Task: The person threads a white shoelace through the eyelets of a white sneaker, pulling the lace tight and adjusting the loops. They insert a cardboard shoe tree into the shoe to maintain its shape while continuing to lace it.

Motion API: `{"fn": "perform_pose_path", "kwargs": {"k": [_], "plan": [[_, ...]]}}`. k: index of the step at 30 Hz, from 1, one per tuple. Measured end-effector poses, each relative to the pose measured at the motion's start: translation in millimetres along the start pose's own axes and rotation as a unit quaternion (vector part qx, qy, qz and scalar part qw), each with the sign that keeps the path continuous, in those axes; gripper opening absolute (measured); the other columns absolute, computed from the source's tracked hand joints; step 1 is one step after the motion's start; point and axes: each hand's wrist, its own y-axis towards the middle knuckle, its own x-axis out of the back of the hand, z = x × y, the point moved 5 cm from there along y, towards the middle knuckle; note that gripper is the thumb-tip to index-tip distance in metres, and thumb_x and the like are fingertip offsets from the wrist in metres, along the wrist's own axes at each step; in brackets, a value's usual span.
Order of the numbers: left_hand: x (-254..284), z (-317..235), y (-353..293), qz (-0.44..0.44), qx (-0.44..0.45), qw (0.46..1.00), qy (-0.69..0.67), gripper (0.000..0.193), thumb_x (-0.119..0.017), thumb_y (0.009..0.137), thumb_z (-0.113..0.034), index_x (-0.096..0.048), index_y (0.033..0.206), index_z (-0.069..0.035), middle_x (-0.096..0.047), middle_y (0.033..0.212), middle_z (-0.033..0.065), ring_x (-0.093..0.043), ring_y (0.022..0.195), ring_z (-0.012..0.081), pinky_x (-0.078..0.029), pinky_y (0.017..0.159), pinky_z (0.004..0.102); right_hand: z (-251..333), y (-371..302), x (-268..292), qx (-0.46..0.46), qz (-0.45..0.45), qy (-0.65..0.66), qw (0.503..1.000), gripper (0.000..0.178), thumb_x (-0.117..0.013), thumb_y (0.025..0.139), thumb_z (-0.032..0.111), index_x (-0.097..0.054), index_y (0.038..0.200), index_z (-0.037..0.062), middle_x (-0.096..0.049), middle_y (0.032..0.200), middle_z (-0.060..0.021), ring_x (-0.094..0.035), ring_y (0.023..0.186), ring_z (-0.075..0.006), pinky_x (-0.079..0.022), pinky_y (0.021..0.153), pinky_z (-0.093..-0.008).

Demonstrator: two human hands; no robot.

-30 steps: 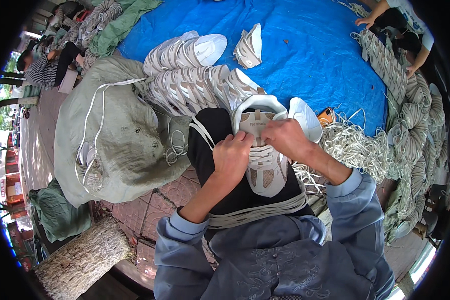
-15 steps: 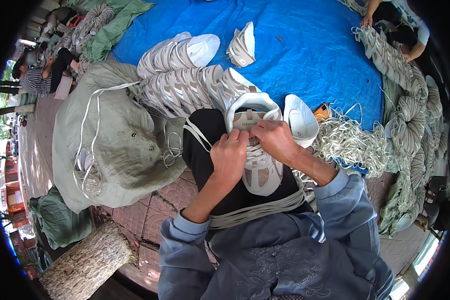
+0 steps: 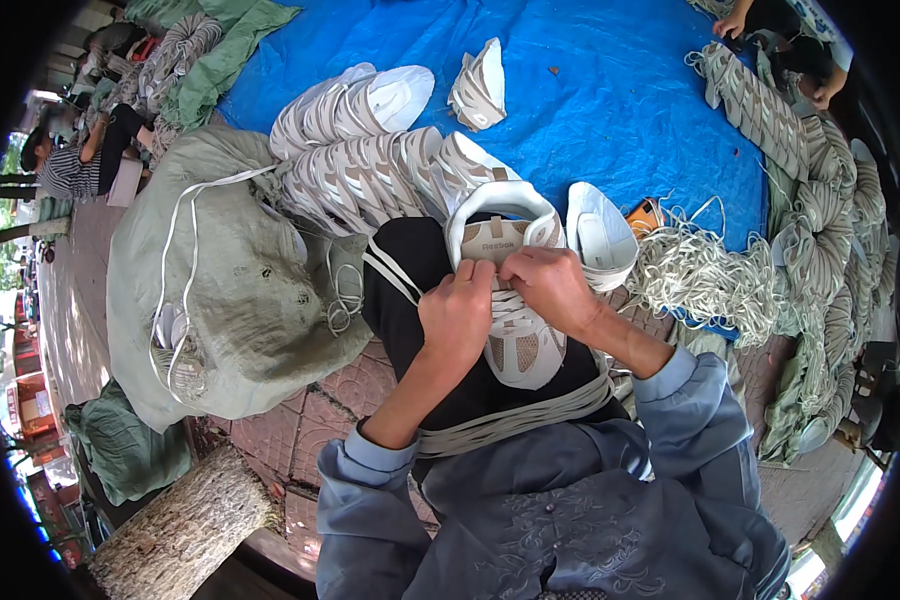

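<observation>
A white and beige shoe upper [image 3: 519,358] lies across my lap on black cloth, its collar pointing away from me. White laces [image 3: 511,312] criss-cross the lower part of its opening. My left hand [image 3: 456,312] is closed, pinching the upper's left edge beside the tongue. Opposite it, my right hand [image 3: 555,287] pinches the right edge, fingertips close to the left ones. The fingers cover the top eyelets, so any lace ends between them are hidden. Just right of the collar rests another white upper [image 3: 600,240]. A bundle of laces [image 3: 520,418] runs across my lap.
Rows of nested uppers [image 3: 355,180] and a single upper [image 3: 480,88] lie on a blue tarp [image 3: 630,110]. A tangled lace heap [image 3: 710,285] is at right, by an orange-edged object [image 3: 646,216]. A grey-green sack [image 3: 240,290] stands left. Other people work at far left and upper right.
My hands stay pinched at the shoe's opening with only a slight shift. The view has moved a little. At upper right, another person's hands have shifted off the stacked uppers.
</observation>
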Motion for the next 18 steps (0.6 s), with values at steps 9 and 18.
{"fn": "perform_pose_path", "kwargs": {"k": [9, 18], "plan": [[-0.1, -0.6, 2.9, 0.006, -0.019, 1.000, -0.015, 0.008, -0.056, 0.066, -0.006, -0.050, 0.071, -0.009, -0.049, 0.064, 0.0033, -0.057, 0.053, 0.0178, -0.045, 0.042, 0.0288, -2.9, 8.0, 0.8, -0.049, 0.138, -0.123, 0.982, 0.009, -0.056, 0.065, 0.004, -0.050, 0.071, 0.0060, -0.058, 0.062, -0.0069, -0.060, 0.056, -0.0243, -0.047, 0.046, -0.0348], [-4.2, 4.9, 0.7, 0.032, 0.016, 0.998, -0.059, 0.005, -0.058, 0.074, -0.008, -0.053, 0.075, -0.009, -0.053, 0.068, 0.0054, -0.057, 0.054, 0.0232, -0.044, 0.043, 0.0331, -4.0, 0.4, -5.0, 0.001, -0.001, -0.024, 1.000, 0.005, -0.053, 0.065, 0.003, -0.050, 0.065, 0.0062, -0.056, 0.062, -0.0078, -0.058, 0.054, -0.0252, -0.046, 0.047, -0.0353]]}}
